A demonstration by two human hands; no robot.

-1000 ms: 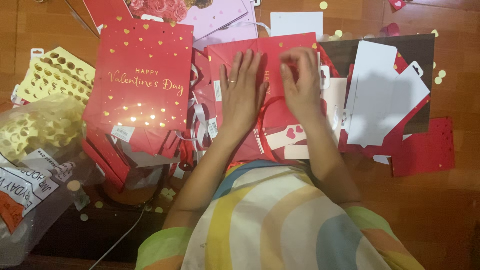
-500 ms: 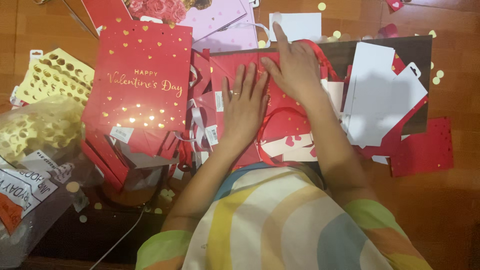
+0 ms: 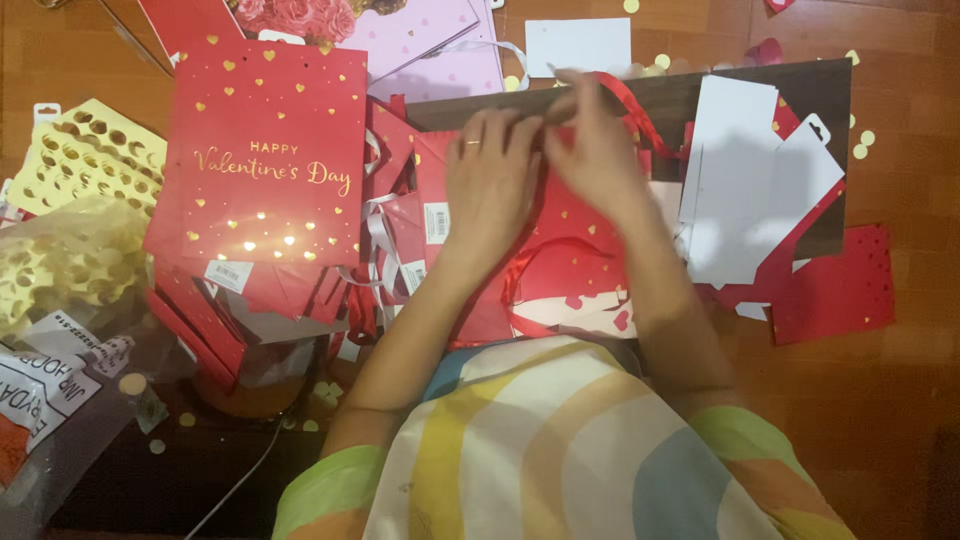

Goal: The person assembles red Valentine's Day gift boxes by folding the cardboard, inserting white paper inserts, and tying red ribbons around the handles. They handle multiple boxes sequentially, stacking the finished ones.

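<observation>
Fingertips of my right hand (image 3: 598,150) are blurred, so I cannot tell its grip on the ribbon (image 3: 628,100). My left hand (image 3: 492,180) lies flat, open, palm down on the red bag (image 3: 570,250) at the table's (image 3: 900,400) middle.

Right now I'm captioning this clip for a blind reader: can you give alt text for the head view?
Seen from above, a person's left hand presses flat on a red gift bag while the right hand pinches its red ribbon handle at the top edge. Another red gift bag with gold hearts, white cards and gold confetti lie around on the wooden floor.
</observation>
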